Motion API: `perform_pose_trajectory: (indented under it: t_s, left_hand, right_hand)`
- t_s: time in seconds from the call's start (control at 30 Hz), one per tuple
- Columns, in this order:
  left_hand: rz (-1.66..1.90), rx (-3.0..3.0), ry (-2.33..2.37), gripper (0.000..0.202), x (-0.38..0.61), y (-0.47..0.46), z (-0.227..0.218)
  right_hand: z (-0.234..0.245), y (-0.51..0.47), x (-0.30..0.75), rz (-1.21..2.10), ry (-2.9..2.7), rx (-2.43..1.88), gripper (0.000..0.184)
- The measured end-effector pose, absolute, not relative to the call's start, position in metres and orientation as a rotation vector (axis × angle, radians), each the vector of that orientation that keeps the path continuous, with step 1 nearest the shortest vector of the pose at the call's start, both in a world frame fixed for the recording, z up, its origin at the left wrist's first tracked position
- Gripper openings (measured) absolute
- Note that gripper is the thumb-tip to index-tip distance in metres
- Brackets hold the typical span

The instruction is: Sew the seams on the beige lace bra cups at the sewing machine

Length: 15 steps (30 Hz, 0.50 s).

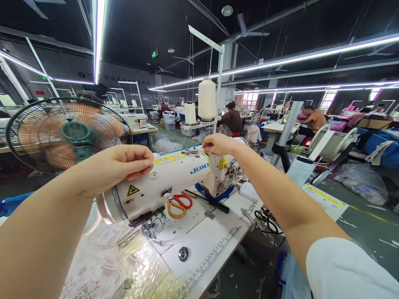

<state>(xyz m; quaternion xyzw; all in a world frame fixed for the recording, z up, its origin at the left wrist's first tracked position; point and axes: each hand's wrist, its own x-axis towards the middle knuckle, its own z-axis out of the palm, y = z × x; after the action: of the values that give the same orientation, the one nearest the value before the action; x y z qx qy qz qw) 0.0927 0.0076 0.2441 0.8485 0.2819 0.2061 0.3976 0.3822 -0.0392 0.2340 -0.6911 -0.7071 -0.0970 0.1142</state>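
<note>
A white JUKI sewing machine [174,174] lies across the white table [215,245]. My left hand [115,168] rests closed on top of the machine's needle end, thumb pressed against the fingers in a pinch; what it holds is too fine to make out. My right hand [218,144] is closed in a pinch at the thread guide on top of the machine's far end, with a yellow-green strand running down from it. Two white thread cones [207,99] stand on the rack behind. White lace fabric [102,261] lies under the needle area.
Orange-and-red scissors [178,204] and a dark pen-like tool [208,201] lie on the table behind the machine. A green fan [67,135] spins at the left. Other people sit at sewing tables farther back. A ruler strip [215,255] runs along the table's edge.
</note>
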Motion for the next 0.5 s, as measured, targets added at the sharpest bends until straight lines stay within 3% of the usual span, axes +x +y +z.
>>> perform_pose_trajectory:
  t_s: [0.3, 0.5]
  left_hand:
    - [0.470, 2.648, 0.829, 0.034, 0.101, -0.017, 0.229]
    - [0.531, 2.661, 0.954, 0.030, 0.091, -0.016, 0.231]
  right_hand:
    - [0.235, -0.030, 0.377, -0.270, -2.106, -1.991, 0.020]
    - [0.240, -0.042, 0.401, -0.253, -2.023, -2.046, 0.019]
